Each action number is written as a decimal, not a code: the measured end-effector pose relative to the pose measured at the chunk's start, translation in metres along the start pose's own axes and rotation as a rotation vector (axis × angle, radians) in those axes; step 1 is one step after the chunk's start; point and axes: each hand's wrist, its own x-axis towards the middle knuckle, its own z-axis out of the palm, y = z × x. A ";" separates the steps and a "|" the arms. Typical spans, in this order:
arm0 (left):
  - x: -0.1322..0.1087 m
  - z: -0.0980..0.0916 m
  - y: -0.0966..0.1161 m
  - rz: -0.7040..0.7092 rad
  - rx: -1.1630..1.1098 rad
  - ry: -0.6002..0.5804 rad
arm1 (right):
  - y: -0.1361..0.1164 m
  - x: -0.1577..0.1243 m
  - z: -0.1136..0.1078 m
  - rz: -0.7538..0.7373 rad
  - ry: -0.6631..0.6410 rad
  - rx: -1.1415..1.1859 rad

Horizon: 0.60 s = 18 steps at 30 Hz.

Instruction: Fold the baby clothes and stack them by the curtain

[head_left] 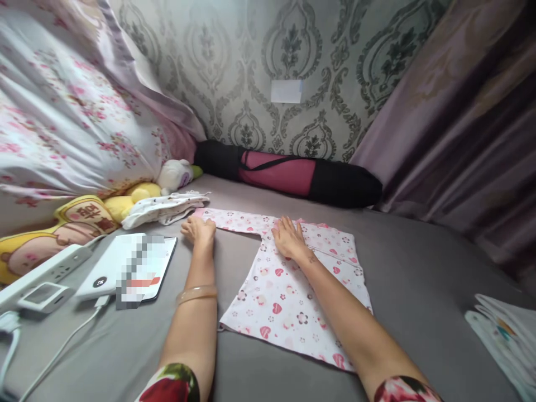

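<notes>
A small white shirt (pixel 293 290) with pink hearts and flowers lies spread on the grey sheet, its left sleeve stretched out to the left and its right side folded over. My left hand (pixel 198 230) is at the pink cuff of that sleeve, fingers curled; what they hold, if anything, is hidden. My right hand (pixel 290 239) rests flat on the upper part of the shirt near the collar, fingers stretched out and holding nothing.
Folded white cloth (pixel 161 209) and plush toys (pixel 173 176) lie at the left, near a power strip (pixel 58 273), a power bank (pixel 111 265) and a tablet (pixel 166 259). A black and red bag (pixel 280 173) lies along the wall. More folded cloth (pixel 508 329) is at the right.
</notes>
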 end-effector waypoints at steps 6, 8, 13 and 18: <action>0.001 0.007 0.002 -0.006 -0.007 0.056 | -0.011 0.003 0.020 0.002 0.031 0.022; 0.000 0.008 0.003 -0.019 -0.001 0.055 | -0.011 0.002 0.021 0.000 0.028 0.022; 0.005 0.009 0.003 -0.037 -0.024 0.030 | -0.010 0.004 0.012 0.001 -0.006 0.026; 0.013 0.010 0.003 -0.080 -0.048 -0.015 | -0.012 0.009 0.002 -0.042 0.090 0.003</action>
